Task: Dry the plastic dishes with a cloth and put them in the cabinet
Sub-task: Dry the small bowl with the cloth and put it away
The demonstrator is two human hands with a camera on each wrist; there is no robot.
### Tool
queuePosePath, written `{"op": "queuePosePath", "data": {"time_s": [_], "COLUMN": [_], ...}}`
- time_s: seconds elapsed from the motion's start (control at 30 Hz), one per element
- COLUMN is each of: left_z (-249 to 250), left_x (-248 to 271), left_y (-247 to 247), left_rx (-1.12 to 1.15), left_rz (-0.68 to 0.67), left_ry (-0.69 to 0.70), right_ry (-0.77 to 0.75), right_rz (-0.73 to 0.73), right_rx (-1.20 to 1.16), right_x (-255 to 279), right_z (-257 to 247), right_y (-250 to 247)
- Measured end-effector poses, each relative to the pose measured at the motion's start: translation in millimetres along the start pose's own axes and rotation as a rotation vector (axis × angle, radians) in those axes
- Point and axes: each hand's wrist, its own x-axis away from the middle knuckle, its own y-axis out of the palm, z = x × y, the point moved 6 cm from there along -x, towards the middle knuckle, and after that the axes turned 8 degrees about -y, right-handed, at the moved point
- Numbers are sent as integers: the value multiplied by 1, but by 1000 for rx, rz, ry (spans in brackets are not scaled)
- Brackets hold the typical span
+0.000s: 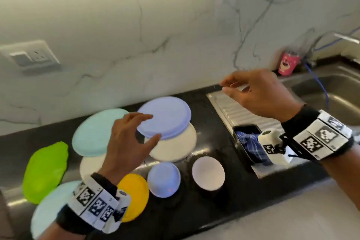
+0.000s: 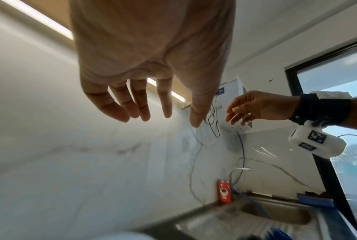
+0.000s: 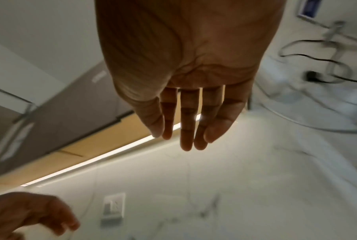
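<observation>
1. The left hand (image 1: 126,138) hovers above the dishes with its fingers spread and loosely bent, empty; the thumb and fingertips frame the near edge of the lavender plate (image 1: 165,117), and whether they touch it cannot be told. The left wrist view shows the same hand (image 2: 144,65) with an empty palm.
2. The right hand (image 1: 259,93) is raised over the draining board (image 1: 229,107), fingers relaxed and apart, holding nothing; its palm (image 3: 185,56) is likewise bare in the right wrist view.
3. The lavender plate lies face down on a cream plate (image 1: 175,148), towards the back edge of the dark tabletop (image 1: 210,136).
4. Left of it sits a mint plate (image 1: 93,132) over another cream plate (image 1: 89,165), then a green plate (image 1: 44,171) towards the left end.
5. Along the front edge are a pale blue plate (image 1: 46,206), a yellow plate (image 1: 136,195), a lavender bowl (image 1: 163,179) and a white bowl (image 1: 208,173).
6. A blue checked cloth (image 1: 251,144) lies in a dark tray (image 1: 238,132) on the near end of the draining board.
7. The steel sink (image 1: 335,91) lies at the right, with a pink cup (image 1: 286,62) at the wall behind it.
</observation>
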Motion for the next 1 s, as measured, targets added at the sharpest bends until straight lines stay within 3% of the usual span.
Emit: {"op": "queuePosePath", "data": {"time_s": [0.2,0.47,0.57,0.67,0.73,0.87,1.0], "left_z": [42,100,100,76,57,44,47], "left_x": [-69,-116,-136,-169,-185,-202,-219], "left_y": [-169,-293,-308,-309,-302,-287,-281], "left_rx": [-183,-284,-401,-536,-579,-651,-717], "left_rz": [346,706,754,675,630,653,674], "left_ry": [210,369,346,220,148,140,106], "right_ry": [-343,-623,-700,-742,-721,-714,-673], "right_rz": [179,376,400,386,357,348,450], "right_rx": [113,257,326,400,490,698,762], "right_x": [-75,-149,-170,-193,-210,-240,-257], "right_z": [-136,-214,-236,-253,-258,-264,-278], "right_y": [-63,-96,-86,-63,-44,-8,10]}}
